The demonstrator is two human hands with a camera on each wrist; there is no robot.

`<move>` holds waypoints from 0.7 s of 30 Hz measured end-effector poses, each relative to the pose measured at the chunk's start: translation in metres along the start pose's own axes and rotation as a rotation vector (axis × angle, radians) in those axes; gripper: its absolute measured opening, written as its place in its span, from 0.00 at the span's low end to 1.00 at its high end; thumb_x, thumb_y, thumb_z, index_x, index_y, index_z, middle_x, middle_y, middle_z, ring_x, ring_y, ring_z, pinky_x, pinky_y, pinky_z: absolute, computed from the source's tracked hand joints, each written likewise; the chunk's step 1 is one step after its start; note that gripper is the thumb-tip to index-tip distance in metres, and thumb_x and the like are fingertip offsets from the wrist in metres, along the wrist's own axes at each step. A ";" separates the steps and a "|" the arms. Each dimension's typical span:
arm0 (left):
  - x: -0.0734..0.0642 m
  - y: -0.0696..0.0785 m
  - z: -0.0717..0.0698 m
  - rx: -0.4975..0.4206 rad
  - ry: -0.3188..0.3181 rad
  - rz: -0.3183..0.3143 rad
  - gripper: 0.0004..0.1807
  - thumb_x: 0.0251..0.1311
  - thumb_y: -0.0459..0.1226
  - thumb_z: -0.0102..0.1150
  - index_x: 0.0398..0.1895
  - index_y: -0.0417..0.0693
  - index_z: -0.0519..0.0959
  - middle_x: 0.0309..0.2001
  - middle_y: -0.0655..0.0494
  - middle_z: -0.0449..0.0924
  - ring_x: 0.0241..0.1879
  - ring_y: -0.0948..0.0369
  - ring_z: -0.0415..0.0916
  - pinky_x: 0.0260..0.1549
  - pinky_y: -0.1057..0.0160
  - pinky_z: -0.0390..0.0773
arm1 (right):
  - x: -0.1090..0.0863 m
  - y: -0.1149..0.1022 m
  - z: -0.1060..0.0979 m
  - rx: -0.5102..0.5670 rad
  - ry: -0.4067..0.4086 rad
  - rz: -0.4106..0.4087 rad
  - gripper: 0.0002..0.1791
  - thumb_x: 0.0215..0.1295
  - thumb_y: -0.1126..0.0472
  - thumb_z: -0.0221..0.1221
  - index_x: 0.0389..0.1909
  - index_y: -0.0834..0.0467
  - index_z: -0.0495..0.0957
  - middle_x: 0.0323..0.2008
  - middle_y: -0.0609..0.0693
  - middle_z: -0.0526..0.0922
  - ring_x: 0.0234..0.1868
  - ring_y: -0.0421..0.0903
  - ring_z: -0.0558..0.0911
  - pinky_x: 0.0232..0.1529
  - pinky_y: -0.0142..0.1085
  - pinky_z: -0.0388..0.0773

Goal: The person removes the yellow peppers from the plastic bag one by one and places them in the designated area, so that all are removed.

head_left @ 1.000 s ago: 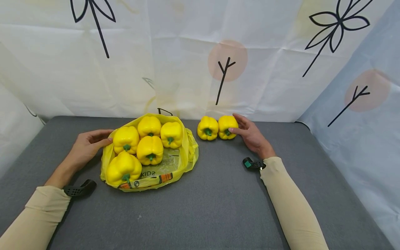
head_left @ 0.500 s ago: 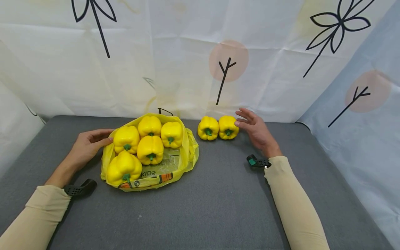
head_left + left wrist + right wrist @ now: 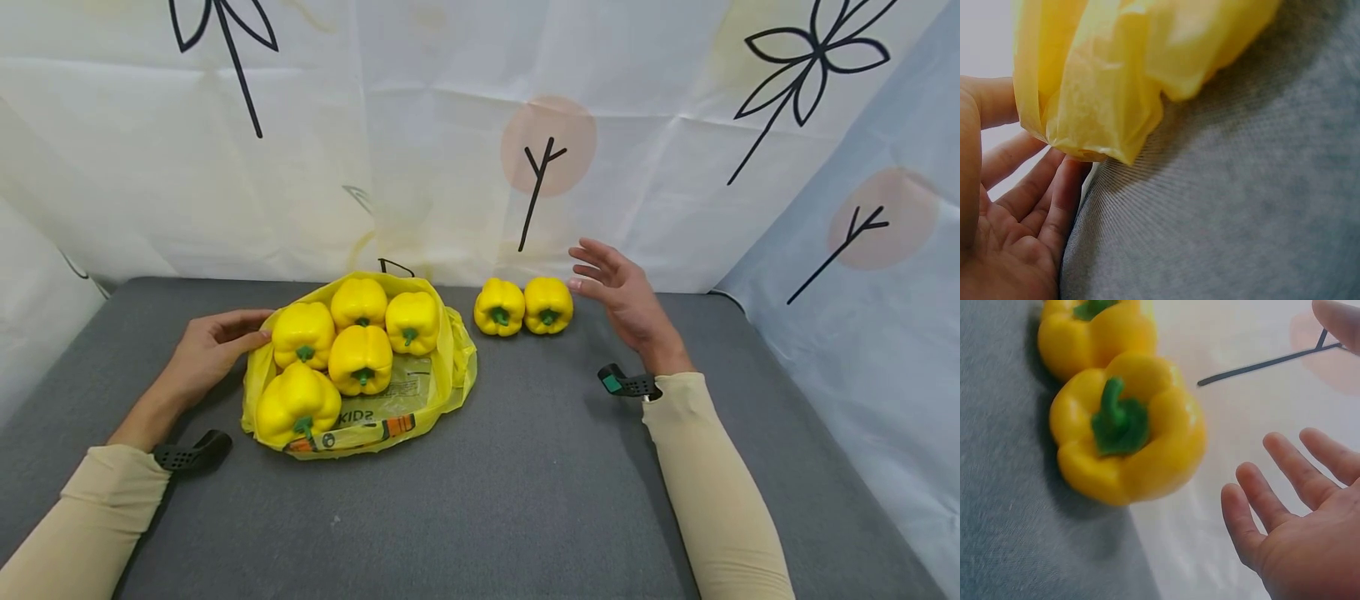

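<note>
A glossy, blocky yellow bell pepper (image 3: 549,298) is seen on the gray, fabric-topped table (image 3: 480,508), just left of the right hand (image 3: 630,304), fingers released; a crinkled yellow plastic bag (image 3: 457,362) is pinched by the left hand (image 3: 204,354).

The grey table (image 3: 480,508), seemingly cloth-covered, bears a yellow bag (image 3: 453,371) and two yellow peppers (image 3: 547,302).

This looks like a curtained-off booth: behind the grey bench (image 3: 465,517) hangs a plant-printed curtain (image 3: 435,192), on the bench's right a second curtain (image 3: 877,333), on its left white cloth (image 3: 37,308).
</note>
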State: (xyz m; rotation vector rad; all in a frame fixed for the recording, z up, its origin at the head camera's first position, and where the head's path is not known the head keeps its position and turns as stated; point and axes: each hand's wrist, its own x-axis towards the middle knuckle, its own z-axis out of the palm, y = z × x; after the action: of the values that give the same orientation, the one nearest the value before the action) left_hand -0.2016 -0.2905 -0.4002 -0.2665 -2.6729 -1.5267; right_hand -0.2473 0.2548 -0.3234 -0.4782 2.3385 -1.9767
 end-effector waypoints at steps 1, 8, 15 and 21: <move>0.000 0.000 0.000 -0.002 0.000 0.000 0.27 0.75 0.42 0.56 0.68 0.32 0.72 0.47 0.84 0.74 0.48 0.79 0.73 0.43 0.81 0.73 | 0.000 -0.002 0.001 0.000 -0.003 -0.008 0.39 0.73 0.68 0.58 0.80 0.61 0.52 0.76 0.60 0.59 0.75 0.60 0.57 0.74 0.56 0.53; 0.001 -0.003 0.000 -0.003 -0.007 0.013 0.27 0.75 0.40 0.56 0.69 0.30 0.70 0.47 0.84 0.74 0.47 0.80 0.72 0.43 0.81 0.73 | -0.003 -0.016 0.009 0.001 -0.016 -0.044 0.38 0.72 0.70 0.59 0.79 0.61 0.55 0.74 0.60 0.63 0.74 0.58 0.61 0.73 0.56 0.55; 0.000 -0.002 0.000 -0.012 -0.010 0.017 0.27 0.75 0.41 0.56 0.69 0.30 0.70 0.48 0.83 0.74 0.47 0.79 0.73 0.43 0.81 0.74 | -0.007 -0.031 0.020 0.009 -0.042 -0.059 0.37 0.70 0.69 0.61 0.78 0.59 0.59 0.71 0.60 0.67 0.71 0.60 0.66 0.70 0.51 0.63; 0.000 -0.001 0.001 -0.008 -0.006 0.026 0.28 0.75 0.42 0.56 0.68 0.30 0.71 0.48 0.83 0.74 0.47 0.79 0.73 0.43 0.81 0.74 | -0.010 -0.041 0.034 0.017 -0.105 -0.078 0.35 0.69 0.70 0.61 0.75 0.57 0.64 0.67 0.59 0.71 0.68 0.57 0.69 0.65 0.43 0.71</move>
State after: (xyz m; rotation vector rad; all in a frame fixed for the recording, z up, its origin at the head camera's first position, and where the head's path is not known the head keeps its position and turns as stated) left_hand -0.2017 -0.2906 -0.4013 -0.3056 -2.6572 -1.5317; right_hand -0.2214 0.2190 -0.2920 -0.6649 2.2713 -1.9507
